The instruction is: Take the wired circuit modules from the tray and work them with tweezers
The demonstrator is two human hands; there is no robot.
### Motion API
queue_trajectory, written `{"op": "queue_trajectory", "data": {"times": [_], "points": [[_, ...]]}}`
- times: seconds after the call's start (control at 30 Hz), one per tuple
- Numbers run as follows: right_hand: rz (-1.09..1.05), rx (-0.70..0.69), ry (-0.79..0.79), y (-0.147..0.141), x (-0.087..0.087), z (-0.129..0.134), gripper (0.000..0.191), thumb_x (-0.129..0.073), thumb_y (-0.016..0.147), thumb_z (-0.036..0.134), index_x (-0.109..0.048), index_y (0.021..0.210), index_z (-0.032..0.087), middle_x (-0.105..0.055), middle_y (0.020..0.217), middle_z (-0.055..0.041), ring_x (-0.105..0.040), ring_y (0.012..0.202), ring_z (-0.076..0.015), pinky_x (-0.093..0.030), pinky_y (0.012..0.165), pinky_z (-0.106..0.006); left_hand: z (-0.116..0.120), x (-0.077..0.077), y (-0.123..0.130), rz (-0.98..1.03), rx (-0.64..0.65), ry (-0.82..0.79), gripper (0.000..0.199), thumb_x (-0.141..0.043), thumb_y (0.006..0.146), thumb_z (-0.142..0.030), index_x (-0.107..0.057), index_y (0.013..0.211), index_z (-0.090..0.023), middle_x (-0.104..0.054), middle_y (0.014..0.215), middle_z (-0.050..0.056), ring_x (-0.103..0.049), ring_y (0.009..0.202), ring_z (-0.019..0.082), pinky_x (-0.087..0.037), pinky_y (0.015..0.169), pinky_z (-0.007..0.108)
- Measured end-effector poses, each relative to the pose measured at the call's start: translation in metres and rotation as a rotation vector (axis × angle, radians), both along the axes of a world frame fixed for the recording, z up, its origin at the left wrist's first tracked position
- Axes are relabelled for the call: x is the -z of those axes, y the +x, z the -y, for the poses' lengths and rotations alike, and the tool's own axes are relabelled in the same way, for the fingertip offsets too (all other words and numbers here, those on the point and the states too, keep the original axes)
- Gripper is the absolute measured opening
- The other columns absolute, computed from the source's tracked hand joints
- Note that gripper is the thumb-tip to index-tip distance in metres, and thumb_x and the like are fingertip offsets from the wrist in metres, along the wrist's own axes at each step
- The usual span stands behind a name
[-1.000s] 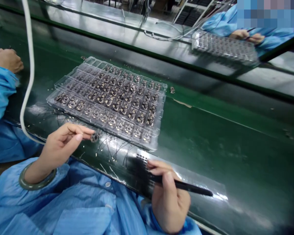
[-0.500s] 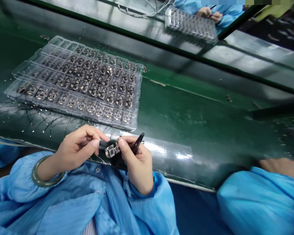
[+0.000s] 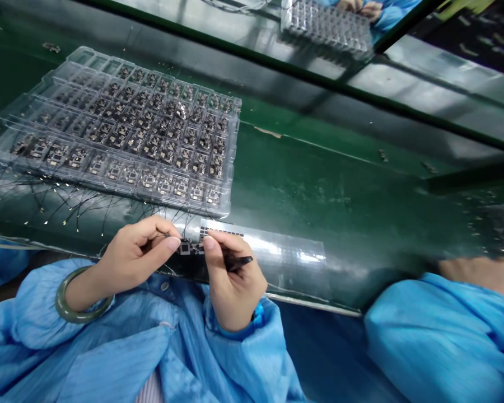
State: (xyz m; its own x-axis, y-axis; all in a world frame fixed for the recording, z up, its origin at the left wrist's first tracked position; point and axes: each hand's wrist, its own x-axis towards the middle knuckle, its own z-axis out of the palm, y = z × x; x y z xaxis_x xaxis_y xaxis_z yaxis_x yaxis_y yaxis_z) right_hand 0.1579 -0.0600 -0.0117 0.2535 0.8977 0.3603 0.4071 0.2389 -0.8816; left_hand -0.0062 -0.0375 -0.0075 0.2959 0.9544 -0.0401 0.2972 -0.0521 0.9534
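Black tweezers point(image 3: 237, 261) clenched in right hand point(image 3: 235, 281), circuit board point(image 3: 185, 247) pinched by left hand point(image 3: 138, 256); risk: fumbled grip, board lost among wires point(image 3: 69, 206).

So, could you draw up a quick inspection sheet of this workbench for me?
surface: green bench top, glossy, with a clear film strip along the near edge
job's things: small circuit board between the hands; clear plastic tray holding rows of similar boards
clutter: small loose part on the green beyond the tray
grips: left hand has its fingertips at the board's edge, hold unclear; right hand holds black tweezers
cables: thin black wires fanned along the tray's near side
surroundings: mirror beyond the bench; co-worker's blue sleeve at right
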Motion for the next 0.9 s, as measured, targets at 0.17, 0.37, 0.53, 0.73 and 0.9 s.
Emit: {"op": "queue_trajectory", "data": {"times": [0.17, 0.37, 0.53, 0.73, 0.9], "points": [[0.035, 0.007, 0.048, -0.0015, 0.0013, 0.0030, 0.015, -0.062, 0.082, 0.016, -0.067, 0.095, 0.022, -0.068, 0.078, -0.0013, -0.063, 0.068, -0.0131, -0.051, 0.062, -0.026, -0.0002, 0.0017, 0.0011, 0.046, 0.017, -0.059, 0.016, -0.055, 0.088, -0.034, -0.062, 0.088, -0.020, -0.048, 0.054, -0.005, -0.040, 0.045, 0.008, -0.033, 0.043, 0.020], [0.055, -0.021, 0.108, -0.0028, -0.0005, 0.0037, 0.021, -0.061, 0.081, 0.009, -0.064, 0.097, 0.022, -0.069, 0.080, -0.0008, -0.064, 0.070, -0.0124, -0.052, 0.063, -0.025, -0.0008, 0.0019, 0.0024, 0.127, -0.005, -0.120, 0.019, -0.055, 0.087, -0.036, -0.062, 0.084, -0.019, -0.057, 0.062, -0.001, -0.052, 0.054, 0.012, -0.038, 0.048, 0.022], [0.082, -0.004, 0.109, -0.0042, -0.0014, 0.0034, 0.021, -0.061, 0.081, 0.009, -0.064, 0.096, 0.023, -0.069, 0.080, 0.0000, -0.064, 0.070, -0.0126, -0.052, 0.064, -0.026, 0.0003, 0.0011, 0.0039, 0.186, -0.024, -0.125, 0.016, -0.056, 0.087, -0.034, -0.062, 0.085, -0.019, -0.045, 0.051, -0.005, -0.039, 0.045, 0.009, -0.031, 0.043, 0.022], [0.105, -0.014, 0.135, -0.0043, -0.0010, 0.0025, 0.023, -0.061, 0.080, 0.007, -0.063, 0.098, 0.023, -0.069, 0.081, -0.0004, -0.064, 0.070, -0.0127, -0.053, 0.063, -0.026, 0.0008, 0.0006, 0.0074, 0.190, -0.084, -0.063, 0.009, -0.059, 0.085, -0.027, -0.062, 0.086, -0.019, -0.039, 0.048, -0.008, -0.031, 0.042, 0.007, -0.027, 0.042, 0.020], [0.110, -0.024, 0.186, -0.0046, -0.0027, 0.0034, 0.027, -0.061, 0.080, 0.005, -0.063, 0.100, 0.022, -0.067, 0.079, 0.0004, -0.064, 0.070, -0.0116, -0.053, 0.063, -0.024, -0.0002, 0.0012, 0.0056, 0.183, -0.071, -0.091, 0.011, -0.058, 0.086, -0.029, -0.062, 0.085, -0.019, -0.042, 0.050, -0.007, -0.033, 0.043, 0.007, -0.026, 0.043, 0.019]]}}
